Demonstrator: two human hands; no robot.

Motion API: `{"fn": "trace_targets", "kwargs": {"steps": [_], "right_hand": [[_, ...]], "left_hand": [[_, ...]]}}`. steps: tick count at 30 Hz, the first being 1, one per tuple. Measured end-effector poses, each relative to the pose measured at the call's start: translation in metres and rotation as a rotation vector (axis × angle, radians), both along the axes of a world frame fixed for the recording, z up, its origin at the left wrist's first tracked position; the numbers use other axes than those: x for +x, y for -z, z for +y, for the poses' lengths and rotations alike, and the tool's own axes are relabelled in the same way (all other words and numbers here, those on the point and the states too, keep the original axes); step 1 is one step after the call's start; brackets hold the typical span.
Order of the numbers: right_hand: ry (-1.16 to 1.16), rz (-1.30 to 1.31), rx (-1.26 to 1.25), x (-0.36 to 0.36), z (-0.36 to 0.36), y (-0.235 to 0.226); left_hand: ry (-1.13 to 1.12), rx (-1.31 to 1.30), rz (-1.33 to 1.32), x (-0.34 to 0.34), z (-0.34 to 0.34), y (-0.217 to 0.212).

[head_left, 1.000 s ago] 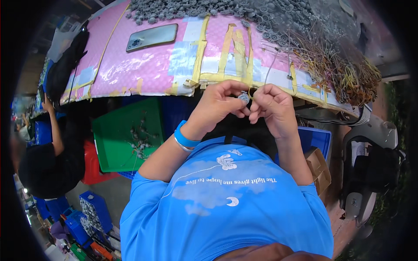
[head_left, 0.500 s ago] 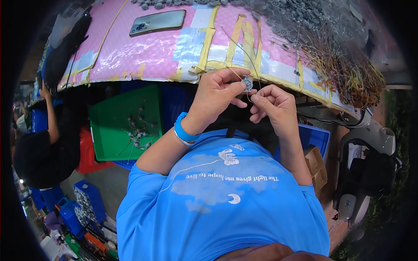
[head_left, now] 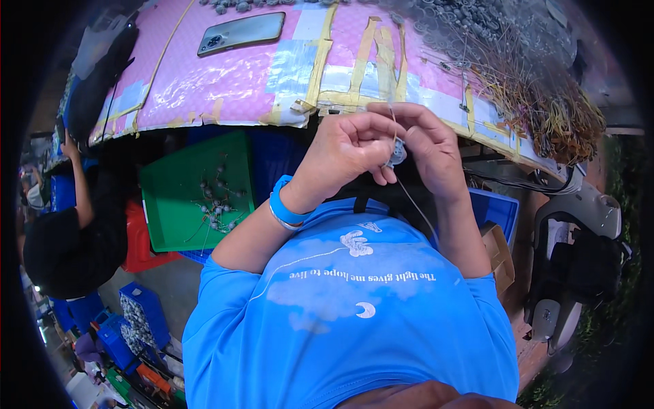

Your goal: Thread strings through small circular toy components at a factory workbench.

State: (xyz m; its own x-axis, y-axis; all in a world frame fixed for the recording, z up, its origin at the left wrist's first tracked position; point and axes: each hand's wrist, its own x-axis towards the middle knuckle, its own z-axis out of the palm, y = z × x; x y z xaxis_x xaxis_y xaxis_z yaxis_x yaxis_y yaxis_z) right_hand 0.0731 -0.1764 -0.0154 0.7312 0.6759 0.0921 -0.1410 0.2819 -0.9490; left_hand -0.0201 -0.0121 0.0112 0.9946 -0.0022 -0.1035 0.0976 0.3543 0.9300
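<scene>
Just past the near edge of the table, my left hand (head_left: 349, 151) pinches a small round grey plastic part (head_left: 397, 154) between thumb and fingers. A thin pale wire (head_left: 417, 206) trails from that part down toward my right forearm. My right hand (head_left: 436, 148) is curled close around the part's upper side, fingers bent over a thin yellowish wire (head_left: 394, 117) that rises above it. Its fingertips are partly hidden behind my left fingers.
On the pink-covered table (head_left: 225, 88) lie a phone (head_left: 242, 33), a heap of grey parts (head_left: 470, 27) and bundled wires (head_left: 552, 129). A green tray (head_left: 170, 184) with wired parts stands below left. A scooter (head_left: 575, 225) is at right; another person (head_left: 75, 245) is at left.
My right hand has moved up and left over the grey part, close to my left hand. The part has turned, and the long wire now hangs downward instead of pointing up over the table.
</scene>
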Motion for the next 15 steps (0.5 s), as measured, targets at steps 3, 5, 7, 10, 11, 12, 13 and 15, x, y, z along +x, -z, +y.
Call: {"fn": "trace_targets", "kwargs": {"steps": [3, 5, 7, 10, 11, 12, 13, 15], "right_hand": [[-0.148, -0.065, 0.138, 0.0, 0.008, -0.002], [-0.098, -0.095, 0.194, 0.007, 0.01, 0.0], [-0.014, -0.115, 0.253, 0.009, 0.011, -0.001], [-0.022, -0.098, 0.151, 0.007, 0.013, -0.004], [-0.02, -0.098, 0.152, 0.007, 0.015, -0.004], [0.015, -0.026, 0.1, 0.006, 0.018, -0.004], [0.05, 0.046, 0.049, 0.006, 0.019, -0.005], [0.04, 0.123, 0.05, 0.008, 0.02, 0.001]], "left_hand": [[0.014, 0.041, -0.013, -0.002, -0.002, 0.0], [-0.008, -0.015, -0.02, -0.001, -0.001, -0.001], [-0.031, -0.073, -0.026, 0.001, 0.002, -0.001], [-0.015, -0.163, -0.015, 0.005, 0.007, 0.002], [-0.049, -0.147, -0.014, 0.006, 0.007, 0.002], [-0.081, -0.132, -0.014, 0.007, 0.007, 0.003], [-0.078, -0.131, -0.013, 0.008, 0.006, 0.003], [-0.164, -0.011, -0.066, 0.008, 0.004, 0.005]]}}
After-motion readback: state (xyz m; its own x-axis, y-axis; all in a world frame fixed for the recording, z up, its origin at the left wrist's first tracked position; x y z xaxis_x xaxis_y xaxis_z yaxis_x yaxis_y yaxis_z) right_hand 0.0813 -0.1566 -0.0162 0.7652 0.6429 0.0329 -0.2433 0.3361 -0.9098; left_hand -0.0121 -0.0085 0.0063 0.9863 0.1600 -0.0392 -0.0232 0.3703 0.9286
